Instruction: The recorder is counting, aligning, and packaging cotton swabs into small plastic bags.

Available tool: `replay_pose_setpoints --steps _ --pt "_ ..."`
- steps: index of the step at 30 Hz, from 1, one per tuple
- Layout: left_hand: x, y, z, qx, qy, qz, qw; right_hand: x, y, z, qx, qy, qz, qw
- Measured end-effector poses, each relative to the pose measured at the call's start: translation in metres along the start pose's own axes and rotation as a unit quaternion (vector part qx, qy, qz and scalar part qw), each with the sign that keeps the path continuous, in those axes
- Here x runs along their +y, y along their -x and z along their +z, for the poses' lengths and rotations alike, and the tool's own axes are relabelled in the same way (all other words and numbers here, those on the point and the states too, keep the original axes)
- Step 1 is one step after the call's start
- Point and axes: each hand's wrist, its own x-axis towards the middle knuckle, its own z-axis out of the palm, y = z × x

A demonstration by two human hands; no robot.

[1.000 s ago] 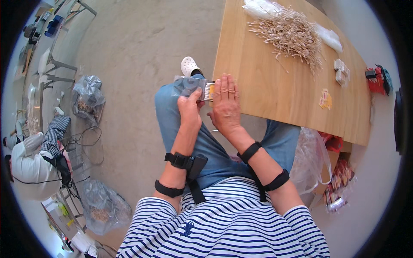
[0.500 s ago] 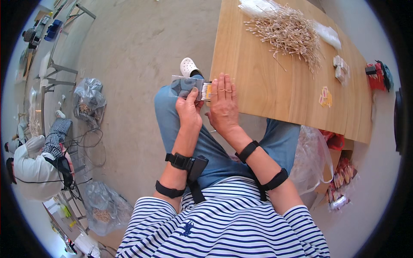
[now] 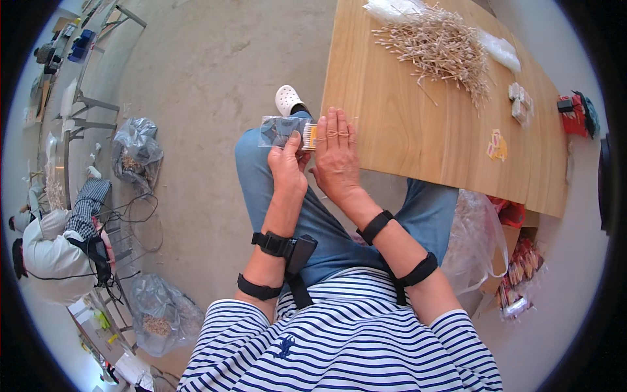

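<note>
My left hand (image 3: 287, 167) pinches a clear plastic bag (image 3: 272, 132) between thumb and fingers, above my left knee and just off the table's left edge. A flat bundle of cotton swabs (image 3: 307, 138) with a yellow card (image 3: 313, 136) sits at the bag's right end. My right hand (image 3: 337, 160) lies flat, its fingers stretched out and close together, with its inner edge against the bundle's right end. Its palm and whatever lies under it are hidden.
The wooden table (image 3: 392, 124) bears a heap of loose swabs (image 3: 444, 49), plastic bags (image 3: 499, 51), small packed bundles (image 3: 520, 103) and yellow cards (image 3: 498, 146). A large plastic bag (image 3: 473, 245) hangs by my right leg. At left, a person (image 3: 55, 251) sits near grey bags (image 3: 137, 153).
My right hand has shifted slightly left, and the swab bundle with the yellow card has moved a little left with it. My left hand has kept its grip on the bag.
</note>
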Motion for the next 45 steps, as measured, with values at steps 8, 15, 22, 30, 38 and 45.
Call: replay_pose_setpoints --steps 8,15,22,30,38,45 --pt "0.002 0.000 -0.003 -0.014 -0.023 0.003 1.000 -0.002 0.000 0.001 -0.002 0.001 0.002 1.000" --pt "0.004 0.001 -0.006 -0.021 -0.041 -0.011 0.999 0.003 -0.002 0.003 0.004 0.024 -0.003 1.000" --pt "0.008 0.001 -0.014 -0.055 -0.056 -0.030 0.997 0.001 -0.003 -0.007 0.016 -0.011 -0.008 1.000" --pt "0.001 0.006 -0.006 -0.055 -0.075 0.066 0.994 0.002 -0.002 -0.004 0.007 0.002 -0.008 1.000" --pt "0.004 0.009 -0.009 -0.036 -0.119 0.075 0.989 0.002 -0.002 -0.004 0.022 -0.019 -0.005 1.000" --pt "0.012 0.012 -0.008 -0.006 -0.092 0.028 0.995 0.003 -0.001 -0.002 -0.014 0.036 -0.007 0.999"
